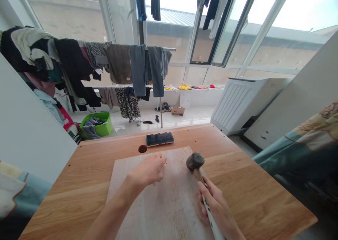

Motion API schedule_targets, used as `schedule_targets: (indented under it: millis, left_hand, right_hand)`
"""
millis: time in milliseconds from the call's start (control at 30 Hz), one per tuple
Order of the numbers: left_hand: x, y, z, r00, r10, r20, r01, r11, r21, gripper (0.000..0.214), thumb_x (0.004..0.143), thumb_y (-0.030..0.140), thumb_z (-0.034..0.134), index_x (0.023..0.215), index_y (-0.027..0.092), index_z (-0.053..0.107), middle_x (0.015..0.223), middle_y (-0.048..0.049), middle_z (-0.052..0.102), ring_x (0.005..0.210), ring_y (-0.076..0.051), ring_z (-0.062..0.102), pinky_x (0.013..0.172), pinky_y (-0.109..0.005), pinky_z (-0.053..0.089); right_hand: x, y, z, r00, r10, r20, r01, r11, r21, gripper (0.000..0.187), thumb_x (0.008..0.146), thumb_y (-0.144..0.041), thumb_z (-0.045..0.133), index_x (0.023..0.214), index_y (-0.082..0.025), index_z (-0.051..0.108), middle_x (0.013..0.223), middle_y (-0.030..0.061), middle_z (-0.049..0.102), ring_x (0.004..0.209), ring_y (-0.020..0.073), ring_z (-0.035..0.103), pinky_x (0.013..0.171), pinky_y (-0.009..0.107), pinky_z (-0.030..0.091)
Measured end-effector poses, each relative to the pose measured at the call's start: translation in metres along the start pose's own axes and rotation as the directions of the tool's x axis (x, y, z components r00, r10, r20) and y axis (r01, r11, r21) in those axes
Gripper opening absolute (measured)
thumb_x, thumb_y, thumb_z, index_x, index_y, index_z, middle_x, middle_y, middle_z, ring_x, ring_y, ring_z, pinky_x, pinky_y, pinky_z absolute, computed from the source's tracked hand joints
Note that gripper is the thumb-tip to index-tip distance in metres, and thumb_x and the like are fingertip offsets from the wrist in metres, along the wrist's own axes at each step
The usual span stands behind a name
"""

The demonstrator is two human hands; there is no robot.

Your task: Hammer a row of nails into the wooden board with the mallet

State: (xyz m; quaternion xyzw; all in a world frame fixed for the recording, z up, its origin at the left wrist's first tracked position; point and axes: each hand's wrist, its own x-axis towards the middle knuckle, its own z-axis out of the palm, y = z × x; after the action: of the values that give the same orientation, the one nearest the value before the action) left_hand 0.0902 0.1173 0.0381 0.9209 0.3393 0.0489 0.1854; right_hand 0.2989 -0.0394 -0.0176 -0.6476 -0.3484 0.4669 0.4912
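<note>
Right hand (214, 198) wrapped round its pale handle, the person grips a mallet (195, 160) whose dark head points away toward the windows (171, 32). Standing by, I take the pale board (174, 201) as my dial, twelve at its far edge: the right hand is at three, the mallet's head between one and two, and the left hand (149, 169) near eleven, over the board. Its fingers are curled in together; I cannot tell whether they pinch anything. One small metallic bit (154, 184) shows just under that hand, and a thin nail-like piece (182, 159) shows at one o'clock, near the mallet's head. The board lies on a wooden worktop (245, 176). Past its far edge, at twelve, a phone (160, 138) lies dark screen up, with a round hole (142, 149) in the wood just beside it, at eleven. Out beyond the worktop, a green tub (107, 127) with cloth in it sits between ten and eleven, and clothes (120, 64) hang on a rack from ten round to twelve. A ribbed white unit (227, 106) stands at one, a patterned curtain (298, 145) at two.
</note>
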Motion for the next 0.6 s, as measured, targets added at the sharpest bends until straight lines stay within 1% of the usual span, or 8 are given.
schedule_targets:
  millis: [67,133,267,333,400,500,533,600]
  left_hand:
    - [-0.011,0.003,0.001,1.0,0.0,0.008,-0.001,0.99,0.143,0.032,0.071,-0.004,0.055,0.093,0.016,0.066,0.097,-0.0104,0.068,0.091,-0.027,0.067,0.077,-0.033,0.051]
    - [-0.017,0.011,0.007,1.0,0.016,0.017,-0.019,0.971,0.24,0.036,0.071,-0.009,0.052,0.095,0.015,0.065,0.094,-0.0111,0.069,0.088,-0.028,0.068,0.077,-0.035,0.051]
    - [-0.021,0.025,0.014,0.998,0.044,0.049,-0.057,0.941,0.332,0.036,0.071,-0.013,0.049,0.09,0.014,0.063,0.088,-0.0117,0.07,0.083,-0.028,0.068,0.076,-0.037,0.052]
    - [-0.021,0.026,0.015,0.998,0.053,0.046,-0.065,0.942,0.328,0.037,0.07,-0.013,0.048,0.09,0.014,0.064,0.089,-0.0122,0.07,0.083,-0.029,0.069,0.075,-0.037,0.052]
    - [-0.019,0.023,0.013,0.999,0.043,-0.005,-0.041,0.97,0.238,0.035,0.072,-0.011,0.047,0.089,0.015,0.065,0.088,-0.0109,0.071,0.083,-0.028,0.069,0.074,-0.035,0.052]
    - [-0.012,0.016,0.009,0.995,0.026,-0.1,-0.031,0.998,-0.051,0.033,0.077,-0.004,0.049,0.091,0.018,0.07,0.091,-0.0069,0.072,0.082,-0.023,0.069,0.074,-0.03,0.051]
    - [-0.01,0.014,0.009,0.994,0.026,-0.106,-0.041,0.988,-0.147,0.033,0.076,-0.002,0.051,0.091,0.019,0.072,0.089,-0.0053,0.073,0.08,-0.021,0.069,0.073,-0.028,0.05]
    - [-0.004,0.01,0.009,0.997,0.032,-0.065,-0.049,0.954,-0.297,0.034,0.073,0.0,0.053,0.091,0.019,0.075,0.082,-0.0027,0.074,0.075,-0.018,0.068,0.068,-0.025,0.049]
  right_hand:
    - [0.0,0.0,0.003,1.0,-0.015,0.017,0.016,0.999,-0.038,0.042,0.087,-0.061,0.058,0.101,-0.021,0.054,0.06,-0.0085,0.053,0.035,0.0074,0.045,0.032,0.018,0.036]
    - [0.0,0.0,0.005,1.0,-0.017,0.024,0.019,0.998,-0.067,0.042,0.088,-0.062,0.056,0.098,-0.022,0.052,0.06,-0.0082,0.053,0.035,0.008,0.045,0.032,0.019,0.036]
    - [-0.002,0.001,0.007,0.999,-0.024,0.026,0.025,0.997,-0.074,0.043,0.088,-0.063,0.056,0.098,-0.022,0.051,0.059,-0.0083,0.051,0.034,0.009,0.045,0.032,0.021,0.035]
    - [-0.002,0.001,0.007,0.999,-0.027,0.03,0.029,0.997,-0.071,0.042,0.087,-0.064,0.057,0.095,-0.022,0.052,0.058,-0.0081,0.051,0.034,0.0093,0.045,0.032,0.021,0.036]
    - [-0.002,0.001,0.006,1.0,-0.025,0.018,0.026,0.997,-0.066,0.042,0.086,-0.064,0.059,0.091,-0.023,0.053,0.058,-0.0075,0.052,0.034,0.0094,0.045,0.032,0.022,0.036]
    - [-0.001,0.001,0.006,1.0,-0.021,0.001,0.021,0.999,-0.05,0.043,0.084,-0.064,0.06,0.092,-0.022,0.054,0.059,-0.0068,0.053,0.033,0.0093,0.045,0.031,0.021,0.035]
    - [-0.001,0.001,0.007,1.0,-0.023,-0.005,0.023,0.999,-0.045,0.043,0.084,-0.064,0.06,0.094,-0.022,0.055,0.059,-0.0069,0.053,0.033,0.0092,0.045,0.031,0.021,0.035]
    - [-0.002,-0.001,0.007,1.0,-0.024,-0.013,0.024,0.999,-0.036,0.045,0.084,-0.063,0.06,0.101,-0.021,0.056,0.059,-0.0073,0.052,0.033,0.0092,0.045,0.031,0.021,0.035]
